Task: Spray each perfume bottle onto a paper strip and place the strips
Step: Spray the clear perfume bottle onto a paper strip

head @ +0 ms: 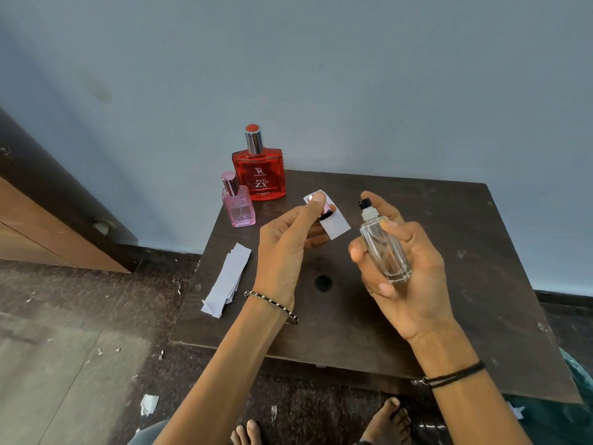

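While the right hand [401,271] grips a clear glass spray bottle [383,248], left-hand fingers [316,200] pinch its pink cap [324,208] and a white paper strip [335,220]. Spraying likely comes next.

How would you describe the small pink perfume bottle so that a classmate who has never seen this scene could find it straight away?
Start at the dark wooden table against the pale blue wall and look to its far left corner. Two bottles stand there: the small pink glass perfume bottle is nearer the edge, in front and left of the large red bottle. It is shorter, paler, see-through and wears a shiny pink cap.
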A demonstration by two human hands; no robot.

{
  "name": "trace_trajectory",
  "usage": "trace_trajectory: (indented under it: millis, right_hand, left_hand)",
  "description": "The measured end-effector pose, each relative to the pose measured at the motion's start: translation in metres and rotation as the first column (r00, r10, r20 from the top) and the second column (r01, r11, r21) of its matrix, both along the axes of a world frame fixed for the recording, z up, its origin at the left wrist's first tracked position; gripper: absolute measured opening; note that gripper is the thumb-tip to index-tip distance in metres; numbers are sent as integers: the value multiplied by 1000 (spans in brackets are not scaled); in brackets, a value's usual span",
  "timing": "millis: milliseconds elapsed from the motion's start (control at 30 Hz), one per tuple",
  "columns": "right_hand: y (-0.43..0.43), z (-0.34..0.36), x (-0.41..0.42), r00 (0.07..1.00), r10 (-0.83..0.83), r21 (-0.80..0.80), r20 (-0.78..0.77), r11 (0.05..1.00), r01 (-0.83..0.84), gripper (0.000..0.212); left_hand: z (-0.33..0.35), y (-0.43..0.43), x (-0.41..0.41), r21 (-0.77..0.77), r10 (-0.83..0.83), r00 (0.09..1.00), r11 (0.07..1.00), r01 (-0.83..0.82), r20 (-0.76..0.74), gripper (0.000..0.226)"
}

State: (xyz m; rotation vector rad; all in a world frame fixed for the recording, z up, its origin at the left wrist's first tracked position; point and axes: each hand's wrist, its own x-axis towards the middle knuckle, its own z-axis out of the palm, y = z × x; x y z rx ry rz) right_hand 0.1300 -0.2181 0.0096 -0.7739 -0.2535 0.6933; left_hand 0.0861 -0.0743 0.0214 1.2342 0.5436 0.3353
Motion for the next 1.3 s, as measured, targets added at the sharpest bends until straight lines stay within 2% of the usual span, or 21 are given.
trace_trajectory:
  millis: [333, 433, 533, 633, 767, 1000, 1167, 1300]
  right_hand:
    - [-3, 2, 1, 999, 46, 55, -15, 997, -46, 36]
    - [1, 4, 0, 991, 1, -168, 131, 986, 21, 31]
    - [8, 3, -4, 944, -50, -384, 326, 906, 180, 27]
    - [11, 0, -8, 876, -50, -471, 479, 828, 305, 32]
    - [12, -6, -8, 808, 0, -546, 589, 737, 399, 36]
    - [12, -14, -6, 763, 39, -593, 645, 655, 468, 31]
    - [13, -14, -7, 741, 48, -608, 670, 608, 511, 28]
    - [11, -6, -7, 841, 12, -578, 540, 731, 361, 26]
  left_hand:
    - [3, -3, -1, -7, -60, 998, 998, 60, -4, 23]
    - [2, -3, -2, -2, -73, 997, 997, 73, 10, 27]
    - [2, -3, -3, -13, -73, 997, 997, 73, 17, 27]
    - [3, -4, -3, -2, -56, 998, 998, 56, -3, 23]
    - [1, -4, -2, 10, -55, 998, 998, 56, -21, 24]
    - [-2, -4, -2, -17, -64, 996, 998, 63, -57, 31]
    - [-2, -4, -2, -46, -63, 996, 997, 60, -65, 26]
    - [-1, -2, -2, -94, -58, 996, 994, 51, -65, 23]
